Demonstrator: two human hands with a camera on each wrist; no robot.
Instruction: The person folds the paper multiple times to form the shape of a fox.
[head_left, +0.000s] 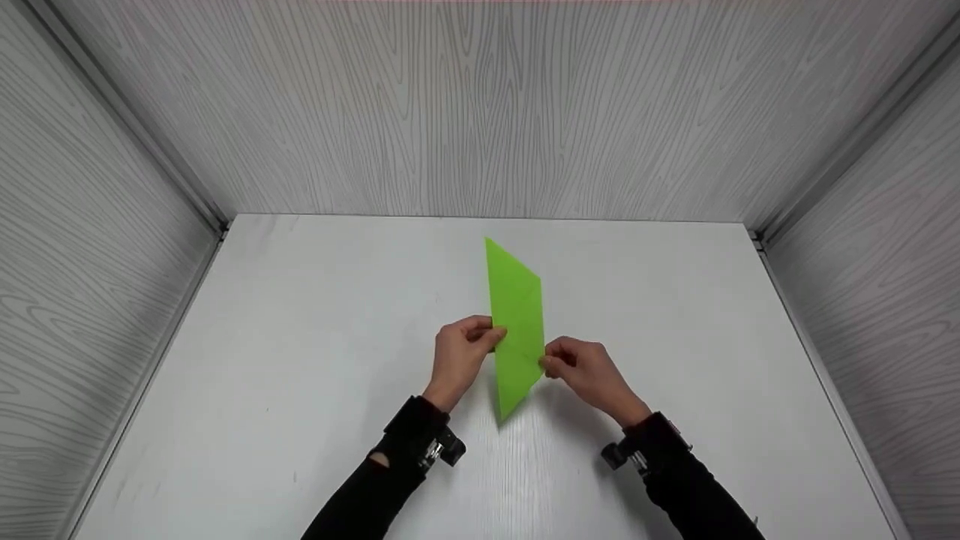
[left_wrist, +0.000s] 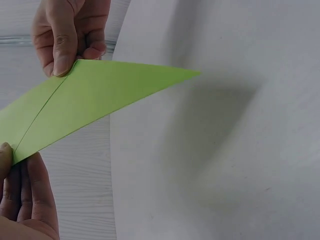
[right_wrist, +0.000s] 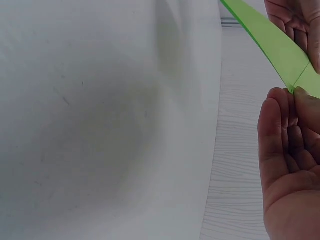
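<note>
Two black sleeves [head_left: 367,495] enter at the lower edge of the head view, nearest the camera, each ending in a dark wrist strap [head_left: 415,430] that bears a small camera [head_left: 451,448]. Beyond them, held above the middle of the table [head_left: 300,322], is a sheet of folded green paper [head_left: 517,315], four-sided and tapering to points at its far and near ends. The left hand [head_left: 459,360] grasps its long left edge between thumb and fingers; the right hand [head_left: 592,375] pinches the shorter right edge near its lower corner. A crease [left_wrist: 42,108] crosses the sheet from one hand to the other. The table is white, with small dark marks and soft shadows [left_wrist: 215,120]. Pale grey wood-grain panels enclose it: left wall [head_left: 75,262], back wall [head_left: 480,112] and right wall [head_left: 885,247], with grey strips [head_left: 126,105] along the corners
</note>
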